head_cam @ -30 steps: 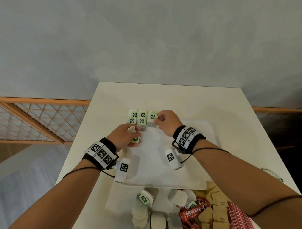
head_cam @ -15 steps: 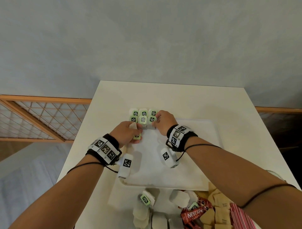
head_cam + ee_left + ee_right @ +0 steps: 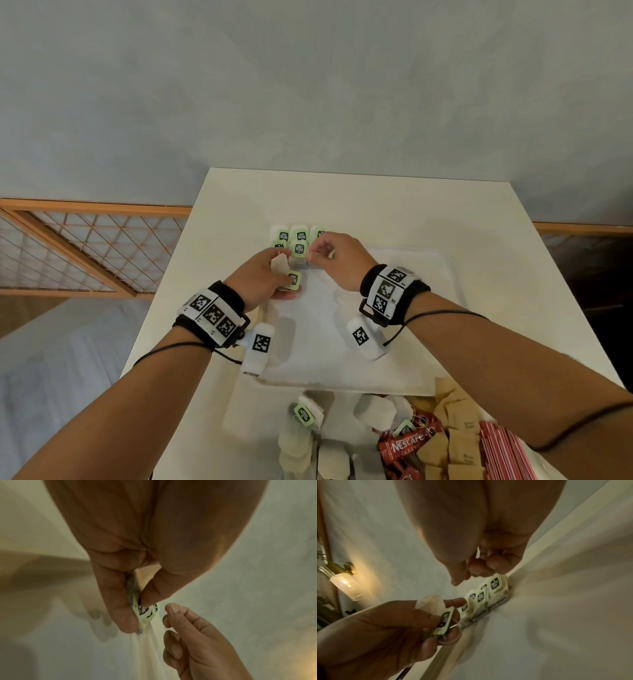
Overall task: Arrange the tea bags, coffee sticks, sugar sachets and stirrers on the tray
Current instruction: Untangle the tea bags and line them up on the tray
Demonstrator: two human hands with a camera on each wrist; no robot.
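Note:
Several tea bags (image 3: 298, 236) with green tags lie in two short rows at the far left corner of the white tray (image 3: 428, 342); they also show in the right wrist view (image 3: 481, 596). My left hand (image 3: 291, 281) pinches one more tea bag (image 3: 279, 265) by bag and tag, just in front of the rows (image 3: 144, 609). My right hand (image 3: 317, 251) hovers at the right end of the front row with curled fingers (image 3: 496, 566). A pale sliver of a tea bag shows inside them.
Off the tray's near rim lies a loose heap: tea bags (image 3: 305, 414), red Nescafe sticks (image 3: 407, 445), brown sugar sachets (image 3: 455, 425) and red-striped stirrers (image 3: 503, 448). The table's left edge is close to my left wrist. A wooden lattice rail (image 3: 85, 246) runs behind.
My right hand has edged left along the front row of tea bags. The left hand keeps its tea bag and has drifted slightly toward the rows.

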